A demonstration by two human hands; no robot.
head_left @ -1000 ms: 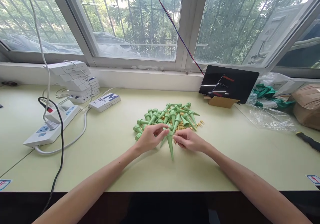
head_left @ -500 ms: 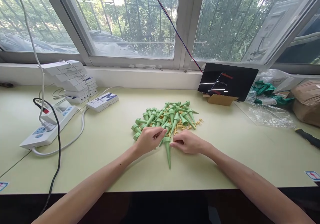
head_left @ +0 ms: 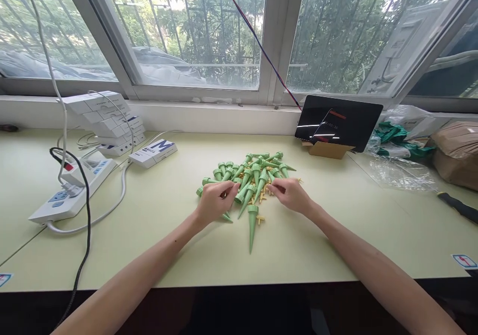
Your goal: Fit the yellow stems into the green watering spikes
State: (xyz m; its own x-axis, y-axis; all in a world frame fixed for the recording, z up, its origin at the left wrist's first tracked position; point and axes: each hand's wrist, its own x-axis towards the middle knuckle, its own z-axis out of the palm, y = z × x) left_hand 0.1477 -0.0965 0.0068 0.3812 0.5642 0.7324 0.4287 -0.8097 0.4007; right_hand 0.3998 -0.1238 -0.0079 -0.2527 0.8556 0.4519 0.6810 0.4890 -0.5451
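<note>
A pale-green tapered spike [head_left: 252, 230] with a ribbed cap lies on the bench [head_left: 209, 263], its tip toward the near edge. Just right of it, below the cap, lies a small yellow branched fitting [head_left: 260, 219]. Beyond, similar green spikes [head_left: 256, 170] form a jumbled heap, yellow fittings [head_left: 262, 198] scattered among them.

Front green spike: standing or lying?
The front green spike is lying down: cap toward the pile, tip toward the table edge.
</note>
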